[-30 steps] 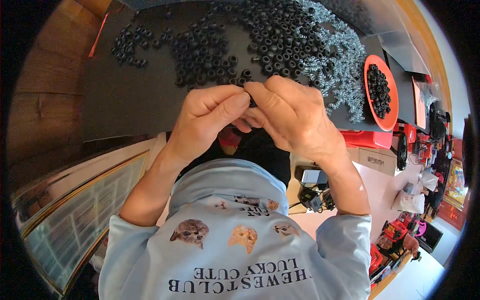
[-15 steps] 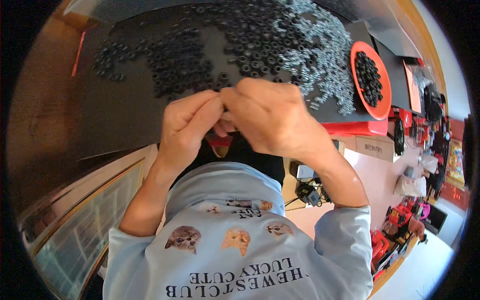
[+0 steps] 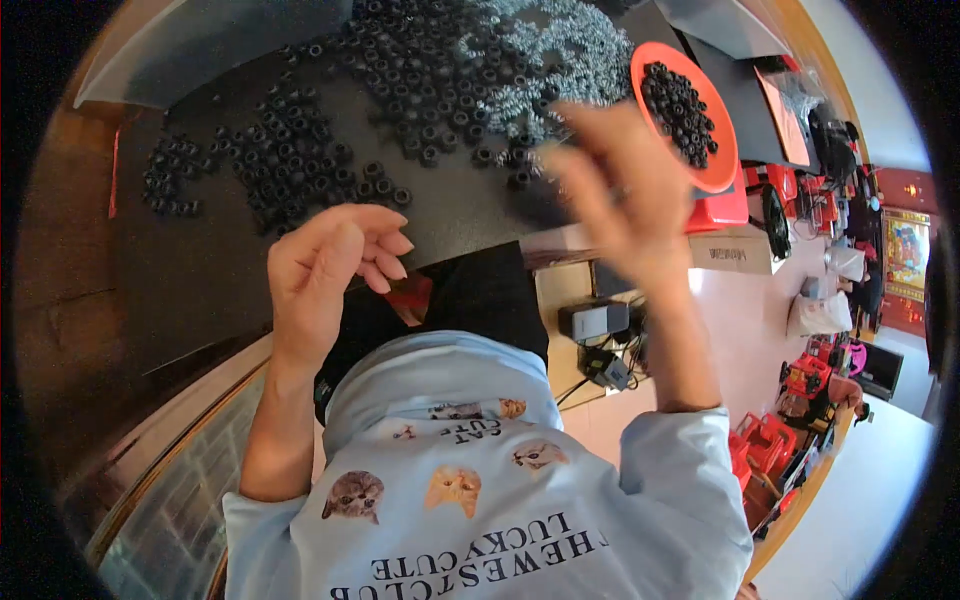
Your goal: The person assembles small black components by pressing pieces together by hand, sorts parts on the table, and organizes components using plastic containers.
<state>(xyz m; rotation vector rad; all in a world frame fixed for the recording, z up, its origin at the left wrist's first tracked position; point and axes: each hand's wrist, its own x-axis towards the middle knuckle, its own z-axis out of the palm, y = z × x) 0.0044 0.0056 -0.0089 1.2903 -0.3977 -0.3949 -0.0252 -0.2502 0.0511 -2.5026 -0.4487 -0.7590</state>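
My left hand [image 3: 335, 262] is above the front edge of the dark table [image 3: 460, 215], palm turned inward. Its fingers are loosely bent and apart, with nothing visible in them. My right hand [image 3: 630, 180], smeared by motion, reaches over the table's right part with thumb and fingers spread. Near it lie a heap of small silvery metal pieces [image 3: 560, 45] and the orange-red plate [image 3: 727, 150], which holds small black ring-shaped parts [image 3: 680, 110]. More black ring-shaped parts [image 3: 290, 150] lie scattered over the table, several just beyond my left hand.
Below the table's edge on the right are a grey-black device [image 3: 600, 320] with cables and a cardboard box [image 3: 735, 250]. Further right, red chairs [image 3: 770, 445] and white bags [image 3: 812, 312] stand on the floor. A glass panel [image 3: 175, 500] is at lower left.
My hands, together half a second ago, have separated. The right moved right toward the silvery heap and plate, its fingers spreading; the left loosened. The view has shifted slightly.
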